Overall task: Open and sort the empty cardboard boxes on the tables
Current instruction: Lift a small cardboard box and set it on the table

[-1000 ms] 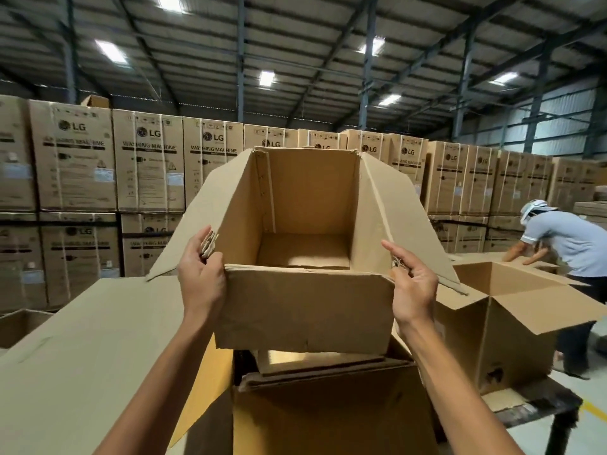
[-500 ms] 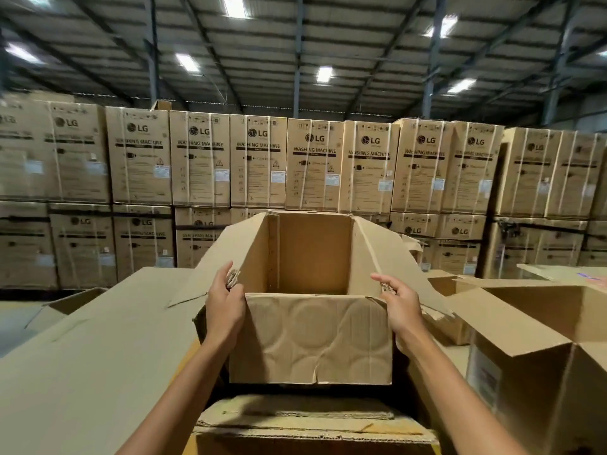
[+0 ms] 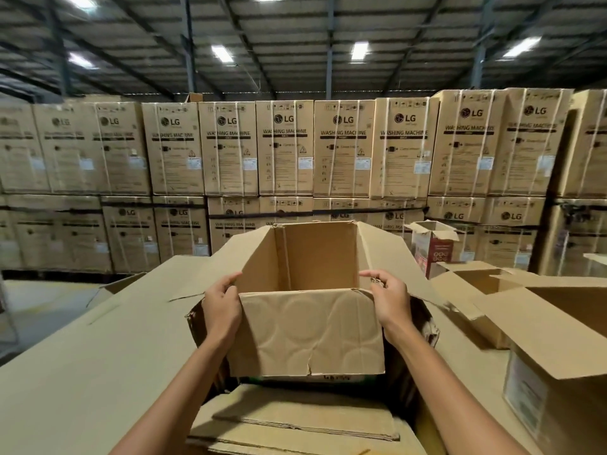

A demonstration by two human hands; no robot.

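two hands (image 3: 221, 310), about five open boxes (image 3: 312, 333), many stacked cartons (image 3: 284, 149).
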